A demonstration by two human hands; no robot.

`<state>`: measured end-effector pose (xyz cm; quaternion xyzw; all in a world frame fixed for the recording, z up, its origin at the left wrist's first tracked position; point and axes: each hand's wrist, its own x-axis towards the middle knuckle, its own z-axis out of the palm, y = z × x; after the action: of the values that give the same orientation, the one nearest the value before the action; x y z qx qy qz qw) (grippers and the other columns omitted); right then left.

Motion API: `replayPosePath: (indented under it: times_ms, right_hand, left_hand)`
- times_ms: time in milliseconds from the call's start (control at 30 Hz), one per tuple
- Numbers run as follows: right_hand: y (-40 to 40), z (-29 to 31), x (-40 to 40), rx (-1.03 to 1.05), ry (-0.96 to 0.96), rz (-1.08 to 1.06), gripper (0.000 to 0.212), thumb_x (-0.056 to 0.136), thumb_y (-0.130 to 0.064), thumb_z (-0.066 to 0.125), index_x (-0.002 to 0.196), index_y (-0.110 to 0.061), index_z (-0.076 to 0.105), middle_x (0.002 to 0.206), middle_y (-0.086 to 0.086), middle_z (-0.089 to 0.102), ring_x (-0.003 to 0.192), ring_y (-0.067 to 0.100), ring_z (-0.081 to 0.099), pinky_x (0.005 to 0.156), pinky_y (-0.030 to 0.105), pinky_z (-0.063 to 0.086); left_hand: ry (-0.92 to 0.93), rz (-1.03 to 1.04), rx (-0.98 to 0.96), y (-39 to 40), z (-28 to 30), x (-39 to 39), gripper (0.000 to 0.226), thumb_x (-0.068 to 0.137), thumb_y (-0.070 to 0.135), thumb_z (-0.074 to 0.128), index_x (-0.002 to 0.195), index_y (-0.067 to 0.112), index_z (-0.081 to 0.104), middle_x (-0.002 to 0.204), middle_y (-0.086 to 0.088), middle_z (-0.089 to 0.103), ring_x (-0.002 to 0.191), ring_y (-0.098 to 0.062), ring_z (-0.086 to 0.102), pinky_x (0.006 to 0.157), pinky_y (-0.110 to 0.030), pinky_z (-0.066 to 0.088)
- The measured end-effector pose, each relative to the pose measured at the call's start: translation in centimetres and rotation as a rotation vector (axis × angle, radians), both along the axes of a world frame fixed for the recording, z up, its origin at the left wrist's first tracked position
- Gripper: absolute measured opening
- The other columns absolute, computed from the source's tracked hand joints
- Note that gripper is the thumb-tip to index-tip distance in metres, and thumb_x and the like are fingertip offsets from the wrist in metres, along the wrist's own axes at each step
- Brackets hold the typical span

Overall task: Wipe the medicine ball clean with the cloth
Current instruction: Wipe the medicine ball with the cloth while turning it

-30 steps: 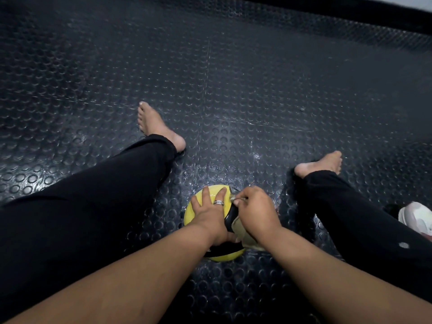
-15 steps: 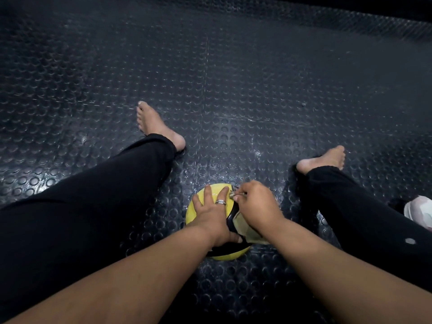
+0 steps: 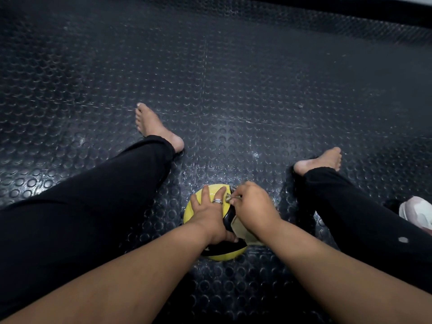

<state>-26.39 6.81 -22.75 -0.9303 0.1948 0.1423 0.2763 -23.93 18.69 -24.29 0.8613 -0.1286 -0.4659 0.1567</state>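
A yellow and black medicine ball (image 3: 190, 212) sits on the floor between my outstretched legs. My left hand (image 3: 209, 213), with a ring on one finger, rests spread over the ball's top and left side, thumb on its near face. My right hand (image 3: 252, 206) grips a pale cloth (image 3: 243, 230) and presses it on the ball's upper right side. A bit of the cloth pokes out by my fingertips and more hangs below my wrist. Both hands cover most of the ball.
The floor is black studded rubber matting (image 3: 233, 90). My left leg (image 3: 93, 195) and right leg (image 3: 350, 206), in black trousers with bare feet, flank the ball. A pale pink shoe (image 3: 418, 212) lies at the right edge. A dark wall base runs along the far side.
My right hand with the cloth has slid a little forward and upward over the ball. The left hand stays spread on the ball.
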Motion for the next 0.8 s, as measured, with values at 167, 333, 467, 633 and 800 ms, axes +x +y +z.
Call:
replayPosePath:
  times_ms: [167,333,467,633,800]
  right_hand:
    - [-0.9,-0.9,2.0,0.059,0.043,-0.156,0.011,0.09,-0.017,0.06,0.086,-0.012,0.069,0.09,0.009,0.068,0.081,0.02,0.06,0.066,0.022,0.041]
    - [-0.1,-0.7,0.1,0.054,-0.087,-0.026,0.012,0.09,-0.016,0.059,0.091,-0.011,0.069,0.092,-0.002,0.053,0.085,0.016,0.054,0.076,0.025,0.04]
    - [-1.0,-0.5,-2.7,0.265,-0.112,-0.21,0.005,0.084,-0.015,0.067,0.079,-0.016,0.07,0.078,-0.006,0.058,0.073,0.008,0.053,0.064,0.017,0.037]
    - [-2.9,-3.1,-5.5,0.864,-0.072,-0.998,0.022,0.091,-0.006,0.053,0.07,-0.01,0.053,0.063,0.01,0.052,0.058,0.021,0.049,0.06,0.03,0.043]
    - [-2.9,-4.6,-6.9,1.169,0.13,-1.179,0.018,0.096,-0.01,0.043,0.087,-0.004,0.058,0.072,0.016,0.058,0.063,0.028,0.055,0.065,0.04,0.052]
  left_hand:
    - [-0.011,-0.01,-0.002,0.0,-0.2,-0.2,0.13,0.069,0.043,0.085,0.151,0.041,-0.015,0.157,-0.003,-0.031,0.143,-0.041,-0.026,0.118,-0.052,0.009]
    - [-0.01,-0.001,-0.025,0.9,-0.5,0.2,0.13,0.068,0.043,0.086,0.152,0.04,-0.013,0.159,-0.002,-0.027,0.145,-0.039,-0.023,0.119,-0.052,0.009]
    - [-0.034,0.025,-0.048,1.1,-1.0,1.4,0.131,0.062,0.045,0.088,0.153,0.039,-0.006,0.161,0.0,-0.017,0.147,-0.038,-0.01,0.12,-0.051,0.015]
    - [-0.007,0.077,-0.086,2.1,-1.0,2.7,0.129,0.06,0.044,0.09,0.154,0.04,0.0,0.162,-0.001,-0.01,0.148,-0.035,-0.004,0.12,-0.05,0.014]
    - [0.065,0.294,-0.182,2.6,-1.8,4.5,0.099,0.071,0.053,0.079,0.151,0.034,0.023,0.158,-0.009,0.016,0.144,-0.031,0.022,0.119,-0.042,0.023]
